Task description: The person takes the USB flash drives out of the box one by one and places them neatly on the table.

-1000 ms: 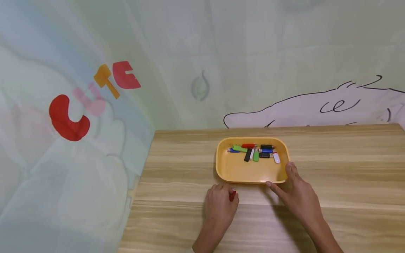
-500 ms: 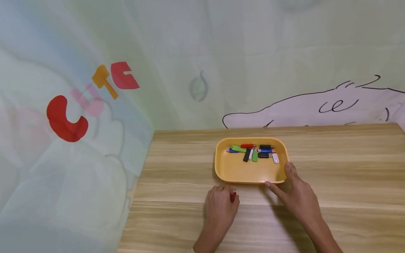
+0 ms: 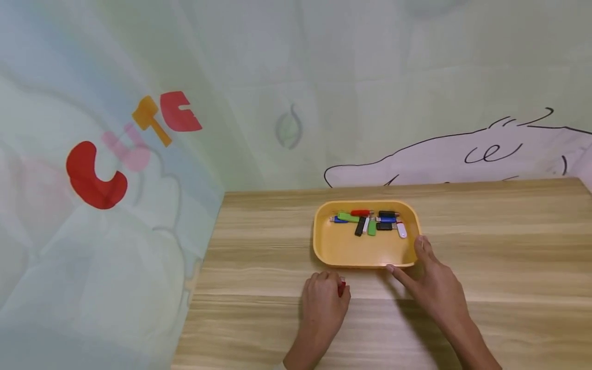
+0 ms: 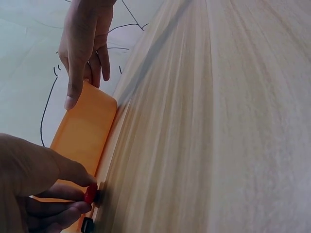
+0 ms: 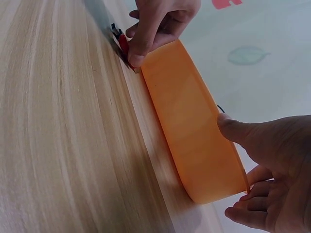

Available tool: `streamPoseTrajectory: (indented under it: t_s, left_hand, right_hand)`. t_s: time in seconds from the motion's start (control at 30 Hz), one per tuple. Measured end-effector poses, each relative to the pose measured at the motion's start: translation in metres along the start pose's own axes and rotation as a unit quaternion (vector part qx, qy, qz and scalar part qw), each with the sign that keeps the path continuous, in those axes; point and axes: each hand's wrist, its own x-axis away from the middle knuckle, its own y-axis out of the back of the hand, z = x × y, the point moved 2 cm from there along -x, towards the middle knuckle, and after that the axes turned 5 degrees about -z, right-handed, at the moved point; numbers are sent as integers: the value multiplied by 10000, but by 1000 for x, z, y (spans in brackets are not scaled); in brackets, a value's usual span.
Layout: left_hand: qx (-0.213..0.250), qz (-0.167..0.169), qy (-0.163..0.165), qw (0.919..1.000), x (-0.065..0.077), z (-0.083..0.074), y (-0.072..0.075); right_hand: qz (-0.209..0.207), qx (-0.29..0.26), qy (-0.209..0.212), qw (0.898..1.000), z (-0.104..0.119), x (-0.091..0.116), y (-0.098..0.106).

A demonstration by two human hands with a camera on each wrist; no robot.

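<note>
A shallow yellow-orange tray with rounded corners sits toward the far side of a wooden table. Ten USB sticks lie loosely across its far half. At the left are a blue stick, a green stick and a red stick; in the middle, slanted or upright to the rim, black, white and green; at the right, black, blue and black, with a white stick nearest the right wall. The tray's near half is bare floor.

The left hand pinches another red USB drive between thumb and fingers, just outside the tray's near left corner. The right hand grasps the near right corner, thumb against the near rim, fingers at the right side.

The far table edge meets a printed cloth backdrop, leaving a narrow strip of wood behind the tray. Wider wood stretches left, right and near.
</note>
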Motion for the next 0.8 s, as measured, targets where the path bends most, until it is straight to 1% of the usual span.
streamPoseTrajectory:
  t_s: [0.57,0.67,0.8]
  left_hand:
    - [8,299,263,9992,-1,-2,2]
    - [-24,333,271,9991,-1,-2,2]
    - [-14,294,204,9994,0,-2,4]
  right_hand:
    - [35,45,34,10000,0,0,0]
    - [26,53,55,10000,0,0,0]
    - [21,66,48,10000,0,1,0]
